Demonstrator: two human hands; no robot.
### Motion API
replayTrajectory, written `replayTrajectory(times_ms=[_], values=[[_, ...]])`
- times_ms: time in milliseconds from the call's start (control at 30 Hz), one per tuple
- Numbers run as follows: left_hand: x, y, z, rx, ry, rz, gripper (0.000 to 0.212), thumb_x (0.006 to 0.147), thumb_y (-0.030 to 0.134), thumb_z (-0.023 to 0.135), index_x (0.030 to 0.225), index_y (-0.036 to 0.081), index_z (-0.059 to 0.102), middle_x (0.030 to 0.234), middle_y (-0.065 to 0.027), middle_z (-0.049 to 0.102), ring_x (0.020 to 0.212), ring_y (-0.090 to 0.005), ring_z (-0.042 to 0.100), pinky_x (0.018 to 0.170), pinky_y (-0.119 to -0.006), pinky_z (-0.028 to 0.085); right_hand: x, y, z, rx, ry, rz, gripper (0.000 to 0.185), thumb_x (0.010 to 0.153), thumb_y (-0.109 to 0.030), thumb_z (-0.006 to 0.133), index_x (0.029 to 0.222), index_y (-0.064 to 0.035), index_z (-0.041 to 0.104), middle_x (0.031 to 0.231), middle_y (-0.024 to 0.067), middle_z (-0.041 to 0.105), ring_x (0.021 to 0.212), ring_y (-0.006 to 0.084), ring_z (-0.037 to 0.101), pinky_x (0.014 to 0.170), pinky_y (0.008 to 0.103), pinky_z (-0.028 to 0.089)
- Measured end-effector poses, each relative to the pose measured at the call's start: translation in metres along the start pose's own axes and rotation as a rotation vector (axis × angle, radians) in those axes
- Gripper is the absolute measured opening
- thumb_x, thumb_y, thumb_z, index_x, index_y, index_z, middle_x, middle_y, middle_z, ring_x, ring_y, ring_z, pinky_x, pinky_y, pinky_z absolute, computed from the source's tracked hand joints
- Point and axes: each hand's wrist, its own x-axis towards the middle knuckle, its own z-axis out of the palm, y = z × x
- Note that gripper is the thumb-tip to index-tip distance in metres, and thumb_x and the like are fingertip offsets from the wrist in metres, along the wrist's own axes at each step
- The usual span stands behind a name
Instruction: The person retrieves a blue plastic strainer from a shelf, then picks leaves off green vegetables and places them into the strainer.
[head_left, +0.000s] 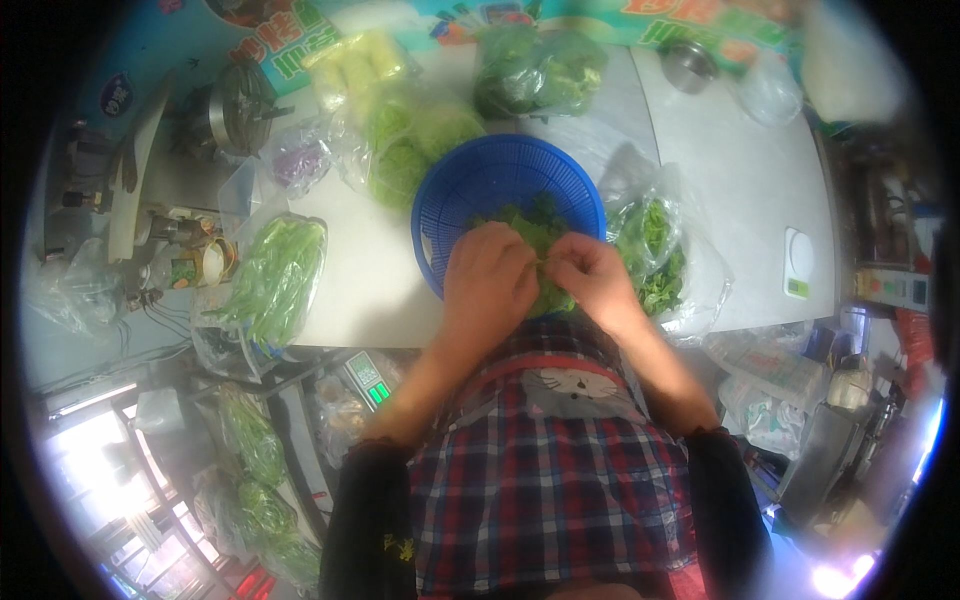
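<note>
A blue plastic colander stands on the white table before me, with leafy greens lying inside it. Over its near part, my left hand has its fingers curled around a piece of green. Close beside it, my right hand pinches a green stem between thumb and fingertips. The fingertips of both hands nearly meet. A clear plastic bag of leafy greens lies open against the colander's right side.
Behind and left are bagged lettuce, bagged purple vegetable and bagged long greens. Bagged dark greens lie at the back. A metal bowl and a white kitchen scale are at right.
</note>
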Motion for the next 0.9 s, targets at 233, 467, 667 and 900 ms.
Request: replayTrajectory(times_ms=[233, 467, 667, 900], values=[[-0.012, 0.003, 0.009, -0.229, 0.06, -0.213, 0.019, 0.075, 0.0, 0.071, 0.092, 0.005, 0.065, 0.106, -0.0117, 0.063, 0.101, -0.0334, 0.062, 0.085, -0.041, 0.052, -0.007, -0.004, 0.011, -0.047, 0.014, -0.154, 0.008, 0.092, -0.005, 0.068, 0.098, 0.0012, 0.065, 0.083, -0.0001, 0.065, 0.077, 0.0053, 0.056, 0.066, 0.0228, 0.045], [-0.022, 0.005, 0.021, -0.537, 0.046, -0.525, 0.015, 0.08, -0.001, 0.068, 0.095, 0.003, 0.063, 0.098, -0.0087, 0.063, 0.094, -0.0198, 0.063, 0.08, -0.031, 0.051, -0.011, -0.003, 0.011, -0.255, 0.084, -0.333, 0.009, 0.089, -0.003, 0.069, 0.097, -0.0003, 0.066, 0.081, 0.005, 0.067, 0.074, 0.0101, 0.06, 0.066, 0.0267, 0.048], [-0.033, -0.008, 0.021, -0.772, -0.028, -0.8, 0.017, 0.084, -0.003, 0.063, 0.1, 0.001, 0.063, 0.098, -0.0057, 0.064, 0.1, -0.0116, 0.061, 0.085, -0.027, 0.048, -0.014, -0.003, 0.005, -0.311, 0.06, -0.407, 0.011, 0.088, 0.0, 0.069, 0.099, -0.0005, 0.067, 0.083, 0.0053, 0.067, 0.075, 0.0111, 0.063, 0.067, 0.0266, 0.049], [-0.005, -0.003, -0.022, -0.29, 0.08, -0.285, 0.029, 0.081, -0.002, 0.068, 0.109, 0.006, 0.067, 0.127, -0.0153, 0.062, 0.119, -0.0363, 0.059, 0.103, -0.042, 0.046, -0.008, 0.005, -0.016, 0.118, -0.055, -0.17, 0.011, 0.092, 0.002, 0.067, 0.103, -0.0007, 0.066, 0.089, -0.0014, 0.066, 0.083, 0.007, 0.059, 0.072, 0.0242, 0.047]])
